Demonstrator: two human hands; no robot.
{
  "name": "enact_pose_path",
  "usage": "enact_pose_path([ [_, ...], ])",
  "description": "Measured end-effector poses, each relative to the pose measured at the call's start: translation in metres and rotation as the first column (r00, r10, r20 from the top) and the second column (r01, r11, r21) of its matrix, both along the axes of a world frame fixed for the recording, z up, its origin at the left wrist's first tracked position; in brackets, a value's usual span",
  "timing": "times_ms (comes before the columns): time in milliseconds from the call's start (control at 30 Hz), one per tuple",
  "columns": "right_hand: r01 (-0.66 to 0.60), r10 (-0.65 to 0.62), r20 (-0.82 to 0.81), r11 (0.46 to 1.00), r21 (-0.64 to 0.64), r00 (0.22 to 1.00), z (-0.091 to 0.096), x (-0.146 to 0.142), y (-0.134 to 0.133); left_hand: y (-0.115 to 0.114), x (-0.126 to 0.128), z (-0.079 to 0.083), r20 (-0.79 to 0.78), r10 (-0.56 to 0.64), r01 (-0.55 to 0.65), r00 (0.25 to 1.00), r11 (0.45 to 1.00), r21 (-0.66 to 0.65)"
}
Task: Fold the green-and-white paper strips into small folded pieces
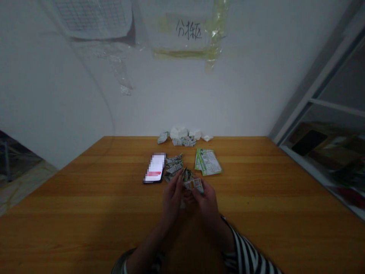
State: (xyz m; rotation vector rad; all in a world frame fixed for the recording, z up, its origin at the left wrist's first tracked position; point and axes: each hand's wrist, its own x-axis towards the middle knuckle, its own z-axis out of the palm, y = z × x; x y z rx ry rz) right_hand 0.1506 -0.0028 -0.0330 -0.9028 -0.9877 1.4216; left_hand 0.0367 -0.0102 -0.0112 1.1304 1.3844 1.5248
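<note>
Between my two hands is a crumpled, partly folded piece of printed paper [194,185], held just above the table. My left hand [172,195] is closed at its left side, with the fingertips on the paper's upper edge. Thumb and fingers of my right hand [207,197] pinch the right part, where red and green print shows. Just beyond my left hand lie several crumpled or folded printed papers [173,164]. Right of them is a small stack of flat green-and-white printed leaflets [208,162].
A phone [154,168] with a lit screen lies left of the papers on the wooden table [245,228]. Along the wall stand crumpled white tissues [179,133] and crumpled printed papers [184,141]. A shelf unit [310,125] borders the right side.
</note>
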Motion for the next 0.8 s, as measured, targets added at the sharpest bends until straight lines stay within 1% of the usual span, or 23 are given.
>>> enact_pose_path([
  [67, 0.033, -0.034, 0.042, 0.999, 0.022, 0.999, -0.002, 0.004, 0.002, 0.002, -0.001, -0.001, -0.068, -0.072, 0.07, 0.995, 0.997, -0.034],
  [133, 0.015, -0.017, 0.073, 1.0, 0.026, 0.997, -0.001, 0.007, 0.004, 0.001, -0.001, -0.001, -0.098, -0.123, 0.115, 0.988, 0.99, -0.079],
  [167, -0.001, -0.001, 0.086, 1.0, 0.028, 0.996, 0.001, 0.008, 0.004, 0.001, -0.001, -0.001, -0.09, -0.126, 0.118, 0.988, 0.989, -0.088],
  [267, -0.047, 0.041, 0.09, 0.997, 0.069, 0.995, 0.006, 0.009, 0.004, -0.003, 0.001, 0.001, 0.007, -0.094, 0.094, 0.996, 0.994, -0.061],
  [367, -0.113, 0.113, 0.008, 0.989, 0.095, 0.994, 0.007, 0.003, -0.001, -0.004, 0.0, 0.004, 0.135, -0.046, 0.054, 0.99, 0.997, -0.058],
  [467, -0.204, 0.21, -0.049, 0.973, 0.112, 0.976, 0.003, -0.002, -0.006, 0.0, -0.004, 0.006, 0.198, 0.017, -0.002, 0.98, 0.997, -0.073],
  [500, -0.234, 0.241, -0.037, 0.963, 0.131, 0.97, 0.003, -0.002, -0.007, 0.001, -0.007, 0.006, 0.207, 0.028, -0.012, 0.978, 0.997, -0.08],
  [567, -0.343, 0.341, 0.041, 0.924, 0.168, 0.939, 0.004, 0.003, -0.006, 0.005, -0.012, 0.005, 0.217, 0.053, -0.035, 0.975, 0.996, -0.087],
  [633, -0.516, 0.495, 0.157, 0.843, 0.151, 0.855, 0.007, 0.013, -0.002, 0.009, -0.017, 0.002, 0.212, 0.046, -0.03, 0.976, 0.996, -0.08],
  [667, -0.544, 0.514, 0.199, 0.826, 0.146, 0.834, 0.01, 0.019, 0.002, 0.01, -0.019, 0.0, 0.201, 0.006, 0.009, 0.98, 0.997, -0.076],
  [700, -0.512, 0.473, 0.228, 0.845, 0.155, 0.851, 0.012, 0.025, 0.006, 0.011, -0.02, -0.002, 0.186, -0.069, 0.086, 0.98, 0.993, -0.08],
  [733, -0.492, 0.441, 0.267, 0.853, 0.172, 0.857, 0.013, 0.029, 0.01, 0.012, -0.02, -0.005, 0.173, -0.161, 0.178, 0.972, 0.98, -0.087],
  [800, -0.48, 0.381, 0.373, 0.849, 0.221, 0.846, 0.013, 0.035, 0.016, 0.012, -0.019, -0.01, 0.165, -0.33, 0.349, 0.93, 0.932, -0.103],
])
